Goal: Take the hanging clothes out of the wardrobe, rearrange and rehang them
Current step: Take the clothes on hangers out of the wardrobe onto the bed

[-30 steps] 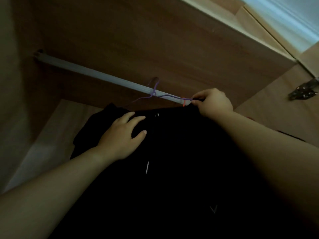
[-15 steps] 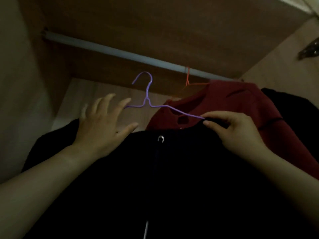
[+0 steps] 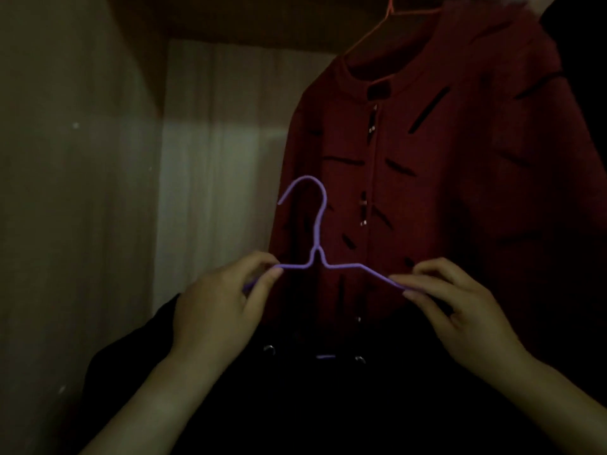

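Observation:
A purple wire hanger stands upright in front of me, hook pointing up and free of any rail. My left hand pinches its left shoulder and my right hand pinches its right shoulder. A black garment with metal eyelets hangs below the hanger; a short piece of the hanger's bottom bar shows at its neck. Behind it, a dark red cardigan with black dashes hangs on an orange hanger at the upper right.
The wardrobe's side wall is close on the left and its pale back panel lies behind the hanger. Another dark garment hangs at the far right edge. The interior is dim.
The view has dropped from the rail down into the wardrobe. The purple hanger came off the rail, and my left hand moved from the black garment onto the hanger's left shoulder.

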Demonstrator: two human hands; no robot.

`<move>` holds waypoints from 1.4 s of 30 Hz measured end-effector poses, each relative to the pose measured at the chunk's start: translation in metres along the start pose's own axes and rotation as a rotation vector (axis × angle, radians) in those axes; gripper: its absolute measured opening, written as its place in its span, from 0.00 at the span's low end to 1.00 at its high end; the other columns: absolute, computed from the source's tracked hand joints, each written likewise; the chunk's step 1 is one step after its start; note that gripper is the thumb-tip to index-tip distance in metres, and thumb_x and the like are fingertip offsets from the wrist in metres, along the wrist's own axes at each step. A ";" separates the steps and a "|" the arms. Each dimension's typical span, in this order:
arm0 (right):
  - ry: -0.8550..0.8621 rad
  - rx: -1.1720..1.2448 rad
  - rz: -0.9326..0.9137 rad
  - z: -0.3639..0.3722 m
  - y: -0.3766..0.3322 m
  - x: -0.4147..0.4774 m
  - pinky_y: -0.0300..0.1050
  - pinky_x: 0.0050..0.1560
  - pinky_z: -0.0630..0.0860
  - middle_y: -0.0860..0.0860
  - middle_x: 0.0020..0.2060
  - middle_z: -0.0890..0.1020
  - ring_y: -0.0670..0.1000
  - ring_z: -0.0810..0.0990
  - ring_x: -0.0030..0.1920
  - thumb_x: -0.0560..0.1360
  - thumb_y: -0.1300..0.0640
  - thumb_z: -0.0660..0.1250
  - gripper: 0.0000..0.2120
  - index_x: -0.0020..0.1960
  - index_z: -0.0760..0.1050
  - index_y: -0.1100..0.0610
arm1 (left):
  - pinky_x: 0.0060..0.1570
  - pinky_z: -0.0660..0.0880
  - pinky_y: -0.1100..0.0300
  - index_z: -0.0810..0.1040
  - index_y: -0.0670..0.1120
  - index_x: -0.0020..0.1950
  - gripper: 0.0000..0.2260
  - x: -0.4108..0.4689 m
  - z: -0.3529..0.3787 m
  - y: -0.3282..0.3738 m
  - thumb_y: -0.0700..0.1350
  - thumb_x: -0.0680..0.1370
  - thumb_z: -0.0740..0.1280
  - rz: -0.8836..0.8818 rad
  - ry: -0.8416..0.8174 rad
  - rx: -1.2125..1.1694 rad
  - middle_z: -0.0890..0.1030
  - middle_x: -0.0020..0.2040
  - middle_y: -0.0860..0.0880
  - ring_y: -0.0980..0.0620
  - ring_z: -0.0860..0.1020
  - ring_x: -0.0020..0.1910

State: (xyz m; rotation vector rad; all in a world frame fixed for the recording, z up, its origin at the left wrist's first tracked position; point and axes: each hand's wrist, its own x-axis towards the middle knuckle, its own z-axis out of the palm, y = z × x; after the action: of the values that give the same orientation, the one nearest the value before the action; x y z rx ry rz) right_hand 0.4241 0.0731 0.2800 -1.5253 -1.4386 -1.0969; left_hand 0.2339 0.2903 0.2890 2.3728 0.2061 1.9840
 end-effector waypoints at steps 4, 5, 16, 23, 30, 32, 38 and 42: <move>0.039 0.031 0.026 -0.018 -0.038 -0.060 0.41 0.38 0.75 0.43 0.45 0.76 0.45 0.78 0.40 0.76 0.49 0.62 0.14 0.59 0.78 0.47 | 0.26 0.66 0.68 0.73 0.61 0.52 0.13 -0.052 -0.028 0.023 0.64 0.72 0.57 -0.042 -0.045 -0.074 0.73 0.29 0.62 0.61 0.75 0.34; 0.043 0.021 0.046 -0.024 -0.050 -0.075 0.42 0.37 0.75 0.43 0.45 0.77 0.45 0.78 0.39 0.76 0.50 0.62 0.13 0.59 0.78 0.47 | 0.28 0.67 0.69 0.73 0.61 0.52 0.13 -0.065 -0.033 0.029 0.63 0.72 0.58 -0.053 -0.067 -0.116 0.76 0.33 0.63 0.64 0.75 0.38; -0.032 -0.240 0.492 -0.127 -0.244 -0.283 0.38 0.37 0.75 0.45 0.40 0.79 0.41 0.78 0.38 0.75 0.52 0.66 0.08 0.52 0.81 0.49 | 0.35 0.75 0.63 0.83 0.57 0.45 0.13 -0.249 -0.109 0.117 0.61 0.72 0.62 -0.197 -0.441 -0.493 0.80 0.40 0.64 0.61 0.78 0.41; -0.014 -0.503 0.728 -0.244 -0.375 -0.377 0.44 0.36 0.76 0.51 0.38 0.81 0.48 0.79 0.36 0.76 0.52 0.65 0.08 0.52 0.81 0.48 | 0.34 0.76 0.55 0.83 0.56 0.46 0.11 -0.315 -0.170 0.226 0.58 0.74 0.64 -0.070 -0.615 -0.672 0.82 0.40 0.57 0.55 0.80 0.40; 0.074 -0.785 0.934 -0.360 -0.518 -0.447 0.39 0.40 0.74 0.51 0.39 0.80 0.48 0.78 0.37 0.76 0.53 0.65 0.07 0.52 0.79 0.46 | 0.41 0.72 0.65 0.83 0.53 0.45 0.07 -0.374 -0.224 0.361 0.52 0.74 0.67 0.021 -0.842 -1.008 0.81 0.41 0.59 0.60 0.79 0.40; 0.112 -0.852 0.989 -0.392 -0.562 -0.469 0.37 0.39 0.73 0.51 0.39 0.80 0.47 0.78 0.37 0.75 0.55 0.66 0.07 0.51 0.79 0.46 | 0.40 0.73 0.64 0.83 0.53 0.45 0.06 -0.390 -0.247 0.402 0.52 0.74 0.68 0.070 -0.885 -1.088 0.81 0.39 0.59 0.60 0.78 0.38; 0.226 -1.012 1.143 -0.485 -0.695 -0.521 0.34 0.36 0.70 0.50 0.38 0.80 0.43 0.77 0.36 0.73 0.60 0.68 0.08 0.50 0.81 0.50 | 0.34 0.70 0.65 0.83 0.54 0.42 0.05 -0.439 -0.334 0.530 0.52 0.72 0.69 0.166 -1.020 -1.270 0.76 0.31 0.60 0.63 0.73 0.33; 0.261 -1.059 1.219 -0.542 -0.764 -0.553 0.38 0.34 0.70 0.46 0.39 0.79 0.44 0.77 0.35 0.75 0.55 0.67 0.07 0.51 0.81 0.50 | 0.36 0.69 0.74 0.84 0.52 0.42 0.09 -0.473 -0.381 0.601 0.55 0.71 0.68 0.187 -1.151 -1.404 0.80 0.34 0.61 0.64 0.77 0.37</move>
State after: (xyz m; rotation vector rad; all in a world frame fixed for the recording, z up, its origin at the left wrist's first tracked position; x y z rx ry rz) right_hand -0.3828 -0.5633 -0.0753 -2.2652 0.5004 -1.1375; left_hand -0.1771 -0.3854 -0.0339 1.9202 -1.0365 0.1274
